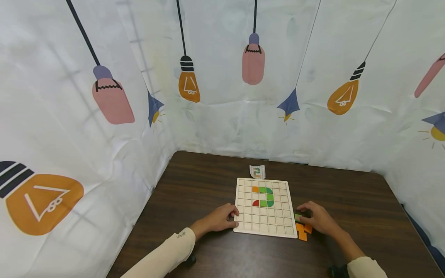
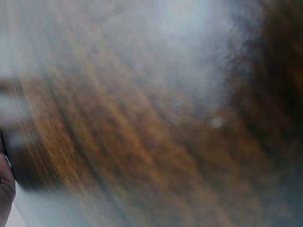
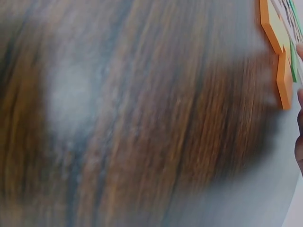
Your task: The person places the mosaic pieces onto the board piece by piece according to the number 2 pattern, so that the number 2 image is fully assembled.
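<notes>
My left hand (image 1: 219, 218) holds the left edge of a pale square grid board (image 1: 250, 224), fingers curled and thumb lower down the edge. On the board, orange, green and red tiles form a curved figure; a green square (image 1: 270, 197) is at its right side. Just off the board's right edge, my right hand (image 1: 317, 218) pinches a green tile (image 1: 298, 217) between thumb and fingers. Several orange tiles (image 1: 302, 235) lie below that hand, and an orange tile (image 3: 284, 80) shows in the right wrist view. Only a sliver of the left hand (image 2: 5, 191) appears in the left wrist view.
A small printed pattern card (image 1: 257, 172) lies behind the board. Everything sits on a dark wood-grain table (image 1: 205, 175). White cloth (image 1: 222, 127) printed with hanging lamps surrounds the table's back and sides.
</notes>
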`<state>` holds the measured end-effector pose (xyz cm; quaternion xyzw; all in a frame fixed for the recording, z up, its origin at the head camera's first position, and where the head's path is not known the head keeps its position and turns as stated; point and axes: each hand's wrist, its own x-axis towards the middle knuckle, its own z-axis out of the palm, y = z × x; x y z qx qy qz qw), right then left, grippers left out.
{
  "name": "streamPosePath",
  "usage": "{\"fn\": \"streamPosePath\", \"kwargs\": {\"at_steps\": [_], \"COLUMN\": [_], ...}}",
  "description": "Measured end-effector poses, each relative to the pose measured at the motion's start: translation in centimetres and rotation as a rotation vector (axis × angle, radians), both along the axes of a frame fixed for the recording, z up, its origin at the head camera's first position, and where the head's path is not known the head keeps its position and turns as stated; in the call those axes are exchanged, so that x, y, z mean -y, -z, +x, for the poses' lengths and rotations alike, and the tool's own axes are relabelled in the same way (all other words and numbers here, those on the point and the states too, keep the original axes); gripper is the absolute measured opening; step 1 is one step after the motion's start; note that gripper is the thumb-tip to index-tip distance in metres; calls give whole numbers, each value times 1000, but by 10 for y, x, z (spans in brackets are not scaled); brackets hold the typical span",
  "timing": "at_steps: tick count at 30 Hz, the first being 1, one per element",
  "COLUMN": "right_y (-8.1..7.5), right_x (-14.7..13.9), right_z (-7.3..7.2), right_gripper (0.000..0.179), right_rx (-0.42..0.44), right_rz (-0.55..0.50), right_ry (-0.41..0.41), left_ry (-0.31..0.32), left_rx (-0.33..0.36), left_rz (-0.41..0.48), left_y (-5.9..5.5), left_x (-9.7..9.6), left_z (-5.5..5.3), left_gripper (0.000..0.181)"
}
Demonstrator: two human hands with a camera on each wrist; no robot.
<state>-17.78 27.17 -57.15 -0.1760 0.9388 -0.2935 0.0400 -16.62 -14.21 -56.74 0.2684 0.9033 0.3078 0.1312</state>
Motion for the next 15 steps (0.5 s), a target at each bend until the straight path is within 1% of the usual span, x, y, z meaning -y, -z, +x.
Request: {"fn": "streamPosePath", "kwargs": {"at_steps": [2, 7, 15], "right_y": [0, 1, 3], "right_x": [-2, -4, -6], "right_z": [0, 0, 1], "right_gripper": [32, 33, 45], "right_rx": [13, 52, 76], "right_rz": [5, 13, 39], "right_ry": [-16, -27, 11], "left_ry": [0, -2, -2], "left_rx": [3, 10, 10], "left_rz": [1, 2, 2], "left_y": [0, -2, -1], "left_x": [0, 0, -1], "left_z": [0, 0, 0], "left_gripper": [25, 25, 25]}}
